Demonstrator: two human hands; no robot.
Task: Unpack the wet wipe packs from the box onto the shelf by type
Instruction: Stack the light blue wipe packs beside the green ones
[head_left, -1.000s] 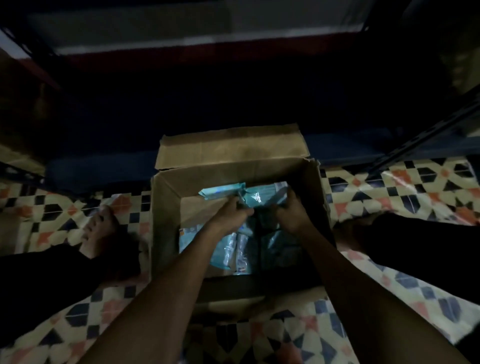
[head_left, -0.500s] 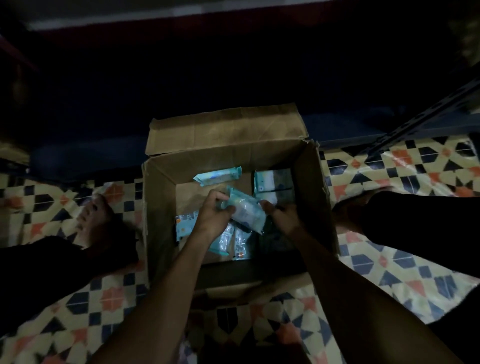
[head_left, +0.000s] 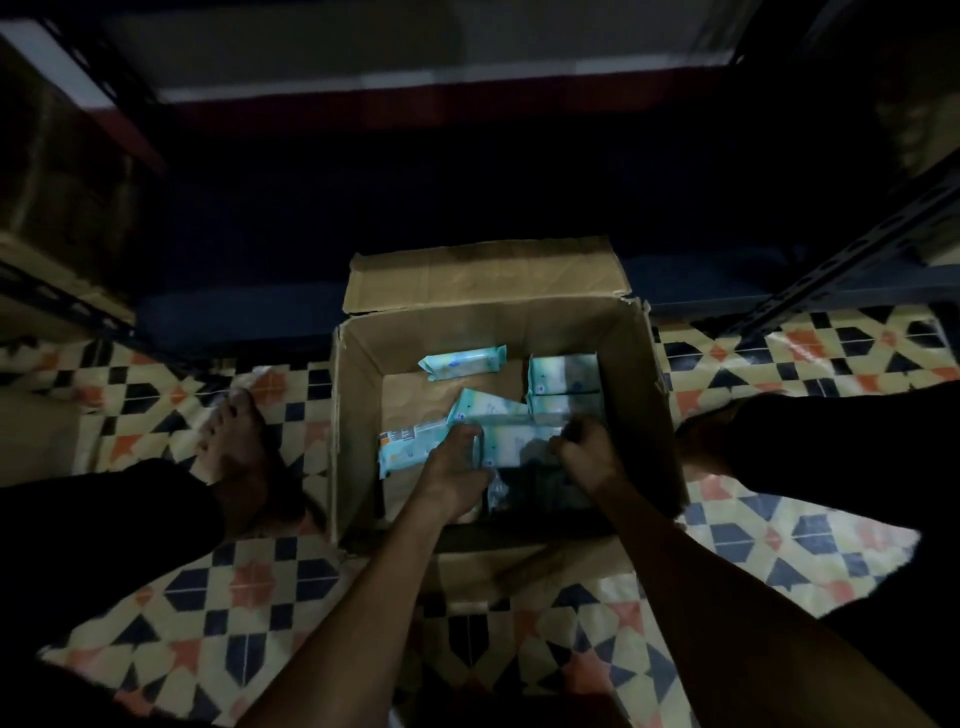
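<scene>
A wet wipe pack (head_left: 514, 441), long axis lying crosswise near the box's (head_left: 358, 415) front wall, is pinched at either end by both hands (head_left: 460, 465), the shelf (head_left: 311, 249) straight ahead.

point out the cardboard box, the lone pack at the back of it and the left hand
cardboard box (head_left: 358, 415), head view, left wall
lone pack (head_left: 462, 359), head view, middle of wrapper
left hand (head_left: 457, 467), head view, back of hand

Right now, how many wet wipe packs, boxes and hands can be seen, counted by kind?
wet wipe packs: 6 clearly seen; darker ones in shadow cannot be counted
cardboard box: 1
left hand: 1
right hand: 1
Total: 9
</scene>
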